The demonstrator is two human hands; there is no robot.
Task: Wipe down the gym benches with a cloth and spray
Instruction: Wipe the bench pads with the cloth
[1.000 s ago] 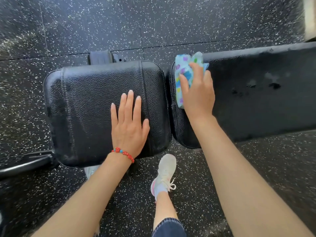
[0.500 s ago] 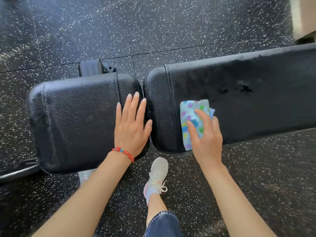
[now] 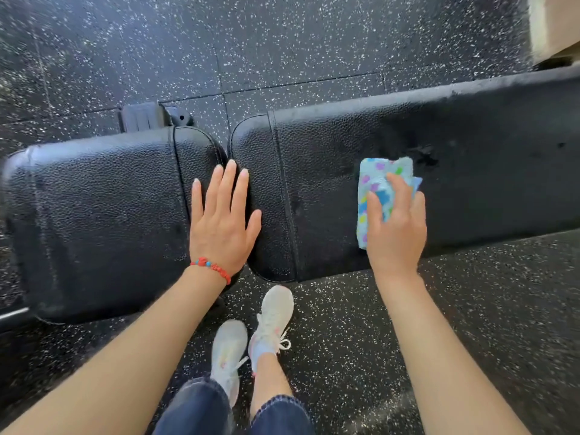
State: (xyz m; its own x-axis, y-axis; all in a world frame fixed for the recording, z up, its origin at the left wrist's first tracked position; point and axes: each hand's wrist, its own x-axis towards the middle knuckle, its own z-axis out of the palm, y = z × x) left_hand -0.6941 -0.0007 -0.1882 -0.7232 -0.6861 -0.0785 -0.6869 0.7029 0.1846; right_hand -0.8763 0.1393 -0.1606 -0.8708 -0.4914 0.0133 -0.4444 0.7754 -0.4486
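Fingers of the right hand lie curled over a folded spotted cloth, holding it down on the long back pad at centre right. Left hand, wearing a red bead bracelet, rests flat with straight fingers on the seat pad at centre left, beside the gap between pads. Pale sneakers stand on black speckled rubber floor at lower centre. Compared with half a second ago, cloth and right hand have shifted rightward along the back pad; both feet now show.
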